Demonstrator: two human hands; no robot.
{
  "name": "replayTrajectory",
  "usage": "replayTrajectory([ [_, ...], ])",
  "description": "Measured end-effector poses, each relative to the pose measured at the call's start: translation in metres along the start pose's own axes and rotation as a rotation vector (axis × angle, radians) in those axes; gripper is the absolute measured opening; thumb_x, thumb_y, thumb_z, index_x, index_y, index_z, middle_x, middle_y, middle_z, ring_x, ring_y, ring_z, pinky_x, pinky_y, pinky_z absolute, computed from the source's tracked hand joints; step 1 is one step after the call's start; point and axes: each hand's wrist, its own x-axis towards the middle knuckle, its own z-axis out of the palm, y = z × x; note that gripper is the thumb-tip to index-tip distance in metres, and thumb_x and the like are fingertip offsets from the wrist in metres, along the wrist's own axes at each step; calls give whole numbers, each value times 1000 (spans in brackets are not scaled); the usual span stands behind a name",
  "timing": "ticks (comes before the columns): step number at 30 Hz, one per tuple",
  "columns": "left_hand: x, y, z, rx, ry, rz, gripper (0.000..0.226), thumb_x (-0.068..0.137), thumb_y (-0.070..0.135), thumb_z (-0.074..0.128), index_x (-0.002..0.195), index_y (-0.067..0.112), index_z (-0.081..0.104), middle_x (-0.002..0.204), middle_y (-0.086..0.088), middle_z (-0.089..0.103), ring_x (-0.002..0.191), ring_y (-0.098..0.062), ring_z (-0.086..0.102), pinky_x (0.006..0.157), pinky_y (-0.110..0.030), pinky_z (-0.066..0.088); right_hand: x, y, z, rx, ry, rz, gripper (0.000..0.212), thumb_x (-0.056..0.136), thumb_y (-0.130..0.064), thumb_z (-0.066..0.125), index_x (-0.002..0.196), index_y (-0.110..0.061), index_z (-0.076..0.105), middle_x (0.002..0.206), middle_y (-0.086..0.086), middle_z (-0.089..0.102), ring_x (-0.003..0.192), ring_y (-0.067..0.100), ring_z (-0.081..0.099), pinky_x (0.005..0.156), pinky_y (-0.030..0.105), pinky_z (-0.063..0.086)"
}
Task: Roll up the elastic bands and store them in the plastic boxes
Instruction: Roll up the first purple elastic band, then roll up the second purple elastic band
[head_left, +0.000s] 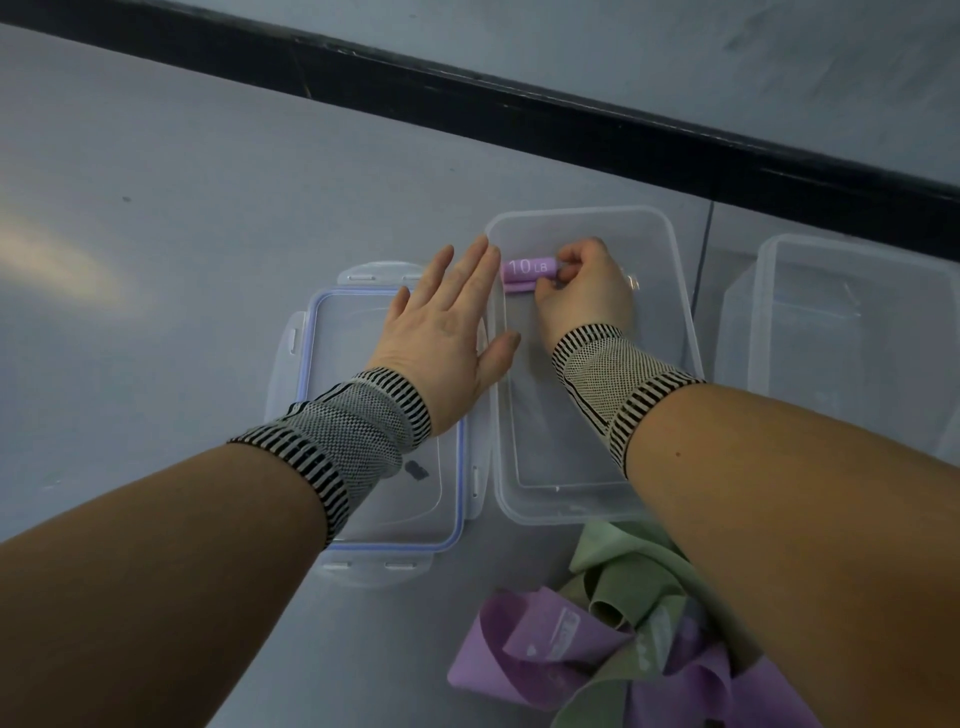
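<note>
Head view: right hand (582, 291) around rolled band (524, 273).

Pale grey-blue counter against a dark band

The counter (182, 234) is a smooth, matte surface of pale grey-blue that fills most of the view. A thin dark seam (705, 244) runs across it on the right, splitting it into two panels. A soft, warm patch of light (67, 270) lies blurred on the left part, and a small dark speck (126, 199) sits near it. Along the far edge runs a glossy black band (467, 98), slanting from the upper left down to the right. Beyond it lies another pale grey surface (675, 47), slightly scuffed near the upper right corner. The lighting is dim and cool overall.
</note>
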Motion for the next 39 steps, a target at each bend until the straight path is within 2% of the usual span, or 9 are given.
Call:
replayTrajectory([
  [7, 0, 3, 1, 15, -7, -26, 73, 90, 50, 28, 150, 22, -3, 158, 9, -5, 145, -14, -7, 118, -46, 10, -4, 2, -7, 66, -33, 10, 42, 88, -20, 64, 127, -21, 49, 115, -2, 61, 91, 9, 55, 66, 17, 38],
  [11, -2, 7, 0, 24, -4, -48, 72, 92, 50, 30, 150, 23, -2, 158, 9, -4, 146, -14, -6, 118, -46, 9, -12, -3, -16, 65, -29, -2, 46, 88, -20, 64, 130, -20, 47, 118, 0, 58, 97, 13, 57, 75, 21, 43],
  [14, -6, 11, -6, 53, -25, -77, 70, 94, 52, 29, 150, 24, -2, 158, 9, -5, 146, -15, -6, 118, -46, 7, -24, -9, -29, 35, -34, -56, 43, 88, -20, 64, 128, -20, 48, 118, 0, 58, 103, 16, 58, 79, 21, 42],
  [19, -30, 32, -14, 43, -32, -89, 68, 94, 51, 27, 151, 23, 3, 159, 6, -2, 146, -17, -5, 118, -46, 9, -51, -9, -64, 43, -61, -107, 38, 87, -20, 64, 123, -20, 51, 110, -3, 58, 94, 13, 58, 80, 24, 48],
  [24, -79, 59, -9, 9, 9, -46, 62, 97, 40, 35, 150, 19, 12, 159, 3, 4, 146, -19, 1, 117, -45, 11, -93, 5, -104, 61, -7, -135, 30, 86, -18, 65, 115, -21, 56, 97, -6, 57, 89, 12, 59, 84, 29, 52],
  [28, -125, 71, -10, 30, 15, -47, 61, 96, 40, 36, 150, 19, 16, 158, 3, 9, 145, -20, 5, 117, -43, 14, -137, 22, -134, 68, 33, -151, 25, 84, -17, 65, 108, -22, 59, 93, -6, 59, 84, 13, 60, 83, 32, 54],
  [33, -181, 93, -17, 53, 66, 10, 56, 95, 36, 44, 146, 17, 29, 156, 0, 22, 141, -24, 19, 114, -45, 24, -203, 42, -181, 46, 89, -154, 21, 83, -16, 65, 103, -20, 60, 88, -6, 61, 77, 12, 59, 79, 26, 51],
  [36, -208, 108, -15, 85, 58, 49, 53, 95, 37, 43, 144, 18, 33, 153, 1, 28, 139, -24, 23, 113, -44, 25, -243, 59, -197, -11, 56, -135, 17, 84, -16, 65, 99, -21, 62, 87, -7, 62, 80, 12, 60, 79, 24, 50],
  [39, -226, 119, 2, 99, -18, 73, 52, 94, 37, 43, 142, 20, 37, 151, 2, 33, 136, -24, 28, 112, -43, 25, -268, 83, -191, -81, -33, -83, 13, 84, -15, 63, 96, -19, 65, 89, -4, 64, 87, 17, 62, 83, 23, 47],
])
